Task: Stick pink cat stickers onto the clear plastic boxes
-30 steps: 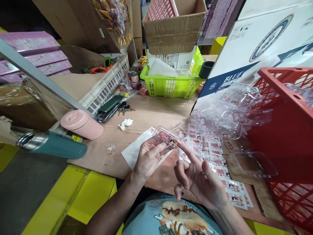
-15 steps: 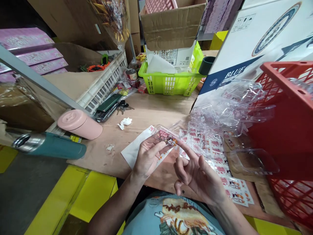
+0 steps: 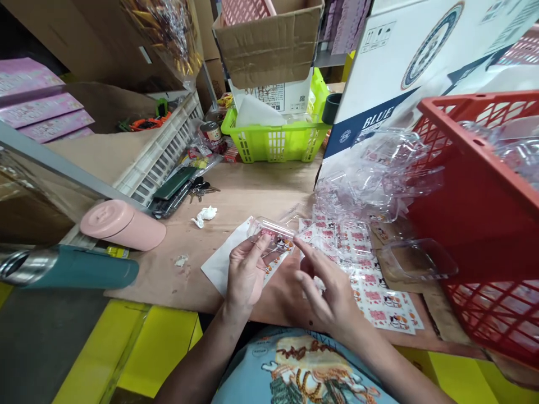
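Note:
My left hand is closed on a small clear plastic case, thumb on its near face. Printed cartoon cats and pink lettering show on or through the clear plastic; I cannot tell which. My right hand is beside it, index finger stretched to the case's right edge and thumb apart, with nothing visibly gripped. Under the case lies a white sticker sheet, partly hidden by my left hand. More sticker sheets with pink and cat prints spread to the right, beneath a heap of clear plastic cases.
A red crate with clear plastic inside stands at the right, before a white carton. At the back is a green basket. Keys, crumpled tissue, a pink cup and a teal bottle lie left.
My right hand has turned over from palm up, and its index fingertip stays by the case's edge. My left thumb has shifted on the case. The whole view has swung slightly right.

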The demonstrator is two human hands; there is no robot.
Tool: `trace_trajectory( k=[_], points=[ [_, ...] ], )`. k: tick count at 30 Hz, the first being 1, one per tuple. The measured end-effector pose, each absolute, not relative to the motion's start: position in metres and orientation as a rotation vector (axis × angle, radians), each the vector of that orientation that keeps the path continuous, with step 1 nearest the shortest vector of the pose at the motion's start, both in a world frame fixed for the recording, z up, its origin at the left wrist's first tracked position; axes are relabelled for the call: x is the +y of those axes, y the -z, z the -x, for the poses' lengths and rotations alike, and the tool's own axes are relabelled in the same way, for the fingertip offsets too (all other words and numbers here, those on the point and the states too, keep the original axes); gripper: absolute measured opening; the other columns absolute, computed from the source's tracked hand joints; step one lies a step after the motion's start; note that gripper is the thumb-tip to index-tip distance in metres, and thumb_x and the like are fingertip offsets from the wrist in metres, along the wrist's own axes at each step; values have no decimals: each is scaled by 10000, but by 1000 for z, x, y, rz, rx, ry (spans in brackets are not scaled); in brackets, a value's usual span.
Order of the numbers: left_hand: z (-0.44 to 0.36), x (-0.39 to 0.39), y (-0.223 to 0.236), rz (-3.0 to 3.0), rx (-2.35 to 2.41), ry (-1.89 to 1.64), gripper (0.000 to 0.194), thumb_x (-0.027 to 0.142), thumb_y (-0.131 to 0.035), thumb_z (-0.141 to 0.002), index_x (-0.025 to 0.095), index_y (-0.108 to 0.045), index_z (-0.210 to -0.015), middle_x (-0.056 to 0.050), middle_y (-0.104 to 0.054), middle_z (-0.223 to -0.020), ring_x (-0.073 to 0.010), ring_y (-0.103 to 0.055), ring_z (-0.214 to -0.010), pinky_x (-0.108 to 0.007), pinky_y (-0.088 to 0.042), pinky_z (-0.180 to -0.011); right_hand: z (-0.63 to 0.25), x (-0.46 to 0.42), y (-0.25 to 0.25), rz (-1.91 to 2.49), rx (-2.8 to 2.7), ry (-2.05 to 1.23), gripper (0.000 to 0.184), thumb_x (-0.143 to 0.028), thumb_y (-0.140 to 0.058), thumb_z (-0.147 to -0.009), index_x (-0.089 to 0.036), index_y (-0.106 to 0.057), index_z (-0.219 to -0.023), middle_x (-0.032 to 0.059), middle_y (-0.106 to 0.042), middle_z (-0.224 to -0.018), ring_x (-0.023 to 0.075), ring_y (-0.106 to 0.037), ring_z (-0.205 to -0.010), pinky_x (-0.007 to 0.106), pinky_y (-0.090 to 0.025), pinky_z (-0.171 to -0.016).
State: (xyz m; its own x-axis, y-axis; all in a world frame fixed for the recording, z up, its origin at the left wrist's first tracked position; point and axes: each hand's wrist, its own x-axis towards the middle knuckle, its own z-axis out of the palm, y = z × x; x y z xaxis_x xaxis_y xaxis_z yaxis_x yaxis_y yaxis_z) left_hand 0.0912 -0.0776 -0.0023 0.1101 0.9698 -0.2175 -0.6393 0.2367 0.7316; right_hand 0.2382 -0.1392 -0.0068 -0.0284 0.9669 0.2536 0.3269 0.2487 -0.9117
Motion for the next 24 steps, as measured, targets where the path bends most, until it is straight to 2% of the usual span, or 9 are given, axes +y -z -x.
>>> trace_trajectory(
  k=[2, 4, 6, 9, 12, 14, 17, 21, 24],
  points=[
    [-95, -81, 0, -511, 769, -1254, 66, 212, -777, -790, 182, -776, -849, -36, -789, -937, -162, -736, -865, -278, -591, -815, -234, -139, 7, 1342, -1829, -289, 690, -342, -594, -939, -253, -309, -1562, 183, -606, -1236, 361, -559, -1141, 595, -465, -956],
    [-95, -83, -5, -488, 760, -1232, 78, 204, -780, -787, 192, -777, -864, -30, -790, -947, -147, -736, -873, -248, -586, -814, -231, -139, 6, 1359, -2008, -5, 763, -321, -613, -925, -230, -239, -1584, 209, -476, -1467, 443, -371, -1376, 702, -295, -1078],
    [-90, -82, -10, -488, 757, -1229, 101, 191, -784, -780, 195, -774, -880, -26, -789, -964, -139, -733, -899, -233, -581, -840, -235, -138, 4, 1374, -2088, 91, 754, -274, -579, -942, -206, -201, -1590, 197, -404, -1542, 435, -243, -1464, 719, -191, -1126],
    [-74, -74, -15, -503, 778, -1285, 167, 169, -797, -750, 195, -765, -913, -15, -788, -950, -131, -732, -896, -221, -583, -851, -246, -127, 4, 1371, -2058, 70, 657, -152, -480, -964, -150, -234, -1573, 200, -403, -1545, 361, -216, -1498, 646, -214, -1167],
    [-57, -64, -16, -474, 830, -1273, 205, 133, -754, -761, 234, -755, -940, 13, -784, -910, -123, -732, -831, -216, -609, -784, -245, -101, 9, 1414, -2006, -113, 528, -27, -381, -919, -110, -463, -1435, 205, -516, -1449, 355, -259, -1483, 655, -234, -1155],
    [-53, -55, -21, -468, 896, -1193, 161, 171, -702, -799, 290, -751, -895, 51, -781, -848, -132, -729, -755, -226, -631, -694, -239, -80, 10, 1426, -2003, -290, 394, -14, -407, -856, -149, -660, -1126, 162, -691, -1163, 398, -415, -1379, 717, -272, -1084],
    [-60, -40, -48, -618, 1005, -1099, 118, 309, -651, -832, 385, -740, -846, 114, -771, -779, -175, -732, -747, -268, -653, -623, -240, -73, -8, 1485, -2008, -186, 210, -94, -473, -838, -216, -633, -778, 54, -692, -777, 317, -656, -1005, 618, -444, -978],
    [-110, -25, -109, -1048, 765, -1293, 211, 267, -729, -779, 427, -725, -916, 175, -762, -962, -149, -707, -944, -246, -628, -830, -276, -154, -83, 1325, -1741, -16, 189, -149, -418, -932, -211, -585, -995, 75, -701, -948, 223, -657, -886, 533, -456, -995],
    [-201, -11, -146, -1295, 330, -1392, 263, 225, -756, -773, 311, -716, -1018, 65, -756, -903, -133, -703, -840, -258, -604, -844, -344, -222, -152, 1423, -1414, 153, 195, -177, -424, -986, -261, -576, -1074, 69, -681, -1038, 221, -639, -977, 422, -501, -882]
  ],
)
